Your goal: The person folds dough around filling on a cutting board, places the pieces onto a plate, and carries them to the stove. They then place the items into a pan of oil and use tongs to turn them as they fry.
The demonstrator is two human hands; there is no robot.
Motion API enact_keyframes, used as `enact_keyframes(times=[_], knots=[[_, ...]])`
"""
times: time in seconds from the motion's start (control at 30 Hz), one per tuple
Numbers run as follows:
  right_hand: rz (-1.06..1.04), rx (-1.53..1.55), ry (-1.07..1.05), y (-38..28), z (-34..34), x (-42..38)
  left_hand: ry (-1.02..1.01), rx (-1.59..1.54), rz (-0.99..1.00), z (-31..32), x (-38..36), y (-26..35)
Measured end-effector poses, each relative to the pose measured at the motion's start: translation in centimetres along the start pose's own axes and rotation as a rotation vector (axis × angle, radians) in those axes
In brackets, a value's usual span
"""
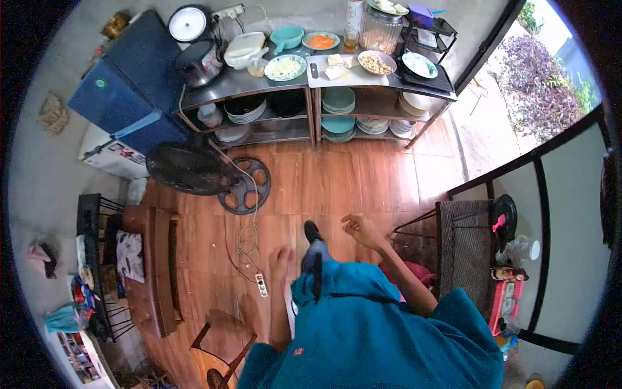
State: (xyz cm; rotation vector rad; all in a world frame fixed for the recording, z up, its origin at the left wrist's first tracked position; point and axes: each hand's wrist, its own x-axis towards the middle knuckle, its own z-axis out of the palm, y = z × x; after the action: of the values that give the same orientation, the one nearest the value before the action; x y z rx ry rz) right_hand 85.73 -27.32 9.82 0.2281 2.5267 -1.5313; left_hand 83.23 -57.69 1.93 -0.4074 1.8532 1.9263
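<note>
Head view looks down on us in a teal shirt, with both hands held out above the wooden floor. Our left hand is blurred; we cannot tell how its fingers are set or whether they grip anything. Near it, slightly to the left, a white power strip lies on the floor. Our right hand is out to the right, its fingers loosely curled and relaxed, with nothing visible in them. Between our hands and a little farther ahead, we see a black shoe.

Well apart from us, at the far side, stands a metal worktop. On it we see a white board carrying pale blocks, with a bowl of brown pieces on the right. Left of the board are a plate of orange shreds and a teal bowl. Farther left stands a blue fridge, with a black fan nearer to us.
</note>
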Motion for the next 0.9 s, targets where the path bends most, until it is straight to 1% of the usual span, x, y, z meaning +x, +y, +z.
enact_keyframes(times=[0.03,0.07,0.1,0.13,0.17,0.23,0.27,0.33,0.37,0.4,0.47,0.5,0.57,0.6,0.63,0.67,0.7,0.77,0.8,0.83,0.9], knots=[[0.055,0.026,0.053,1.0,-0.4,2.7,-0.046,-0.004,0.024,0.6,4.5,2.7],[0.110,0.051,0.107,1.7,-1.3,4.8,-0.074,0.021,0.067,2.2,7.1,6.3],[0.134,0.033,0.117,1.4,-3.6,6.5,-0.103,0.046,0.111,4.3,9.4,9.6],[0.153,0.030,0.137,1.0,-5.5,8.1,-0.149,0.107,0.140,5.3,13.1,11.9],[0.106,0.077,0.252,3.3,-5.7,10.0,-0.196,0.168,0.169,6.2,16.6,13.9],[0.194,0.238,0.330,3.4,-8.0,13.5,-0.236,0.248,0.210,8.7,22.9,17.6],[0.205,0.247,0.335,3.2,-8.9,15.6,-0.244,0.258,0.203,10.2,25.6,19.3],[0.288,0.328,0.408,3.0,-10.9,20.0,-0.200,0.555,0.396,13.9,29.5,24.1],[0.299,0.337,0.414,3.7,-11.9,22.6,-0.223,0.552,0.460,16.2,31.2,26.5],[0.291,0.313,0.427,4.7,-12.7,25.4,-0.243,0.553,0.516,18.3,32.6,28.5],[0.279,0.284,0.449,6.7,-14.9,31.5,-0.229,0.733,0.707,23.0,36.8,30.8],[0.275,0.278,0.458,7.4,-16.2,34.9,-0.239,0.746,0.693,25.3,39.6,31.0],[0.133,0.317,0.586,9.7,-18.6,42.7,-0.221,0.659,0.904,29.7,45.7,31.5],[0.139,0.180,0.577,7.7,-21.6,46.5,-0.222,0.674,0.888,31.6,48.0,32.7],[0.146,0.048,0.553,5.9,-25.5,51.1,-0.172,0.805,0.939,33.9,50.6,34.5],[0.112,-0.025,0.548,8.7,-27.8,56.7,-0.124,0.938,0.987,36.5,53.9,36.3],[0.076,-0.098,0.542,11.5,-29.3,61.6,-0.121,0.961,0.961,38.8,57.0,37.5],[0.059,-0.111,0.528,8.7,-32.9,66.4,-0.092,0.944,0.873,41.8,60.8,38.1],[0.078,-0.102,0.504,8.3,-33.1,68.3,-0.112,0.926,0.828,42.1,61.9,38.5],[0.116,-0.157,0.475,7.9,-33.8,70.7,-0.108,0.929,0.813,42.8,63.4,38.4],[0.159,-0.211,0.430,7.3,-34.8,74.1,-0.076,0.811,0.694,44.0,66.0,38.1]])
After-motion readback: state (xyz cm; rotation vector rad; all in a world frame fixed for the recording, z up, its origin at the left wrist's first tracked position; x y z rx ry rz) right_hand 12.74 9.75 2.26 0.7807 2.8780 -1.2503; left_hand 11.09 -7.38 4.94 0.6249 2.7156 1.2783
